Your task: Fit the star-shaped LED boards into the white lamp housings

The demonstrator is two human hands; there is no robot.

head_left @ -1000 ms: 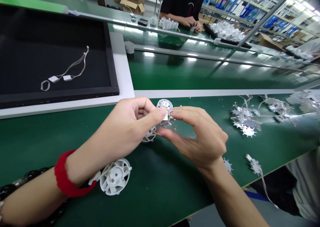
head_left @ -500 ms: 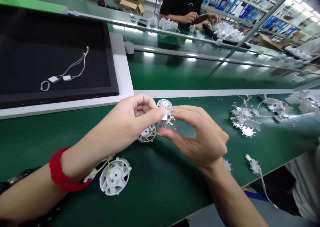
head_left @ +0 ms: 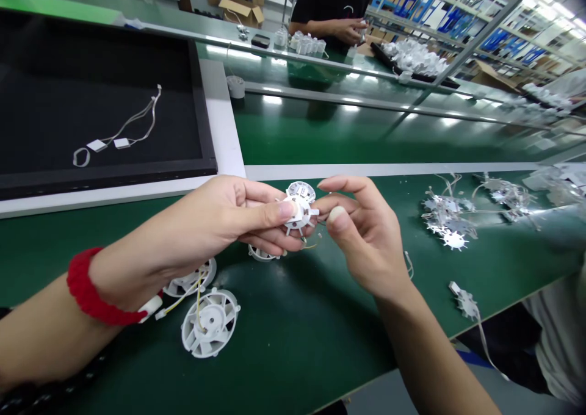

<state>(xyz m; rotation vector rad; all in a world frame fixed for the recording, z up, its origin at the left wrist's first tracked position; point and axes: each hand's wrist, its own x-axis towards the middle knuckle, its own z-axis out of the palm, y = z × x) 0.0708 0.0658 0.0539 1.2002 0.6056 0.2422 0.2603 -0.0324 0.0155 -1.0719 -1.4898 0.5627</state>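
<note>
My left hand (head_left: 242, 210) pinches a toothed metal plate (head_left: 300, 216) between thumb and fingers. A small white square block (head_left: 295, 210) sits on that plate, partly under the thumb. My right hand (head_left: 366, 232) is just right of the plate, index finger raised, thumb and middle finger closed on a thin wire. A white connector (head_left: 409, 265) on a lead shows behind this hand. Beyond the plate is a round white fan frame (head_left: 301, 190), and another fan frame (head_left: 263, 254) is partly hidden below my left hand.
Near my left wrist lie two white fan frames (head_left: 210, 323) with yellow and white wires. Toothed plates (head_left: 446, 216) are heaped at right; a wired plate (head_left: 467, 304) lies closer. At left, a black tray (head_left: 91, 67) holds wired white pieces. A co-worker's hand (head_left: 350, 30) works across the bench.
My left fingers have spread beneath the plate, which now faces me more. My right hand has drawn back slightly, its index finger lifted. The left forearm has shifted, uncovering another fan frame.
</note>
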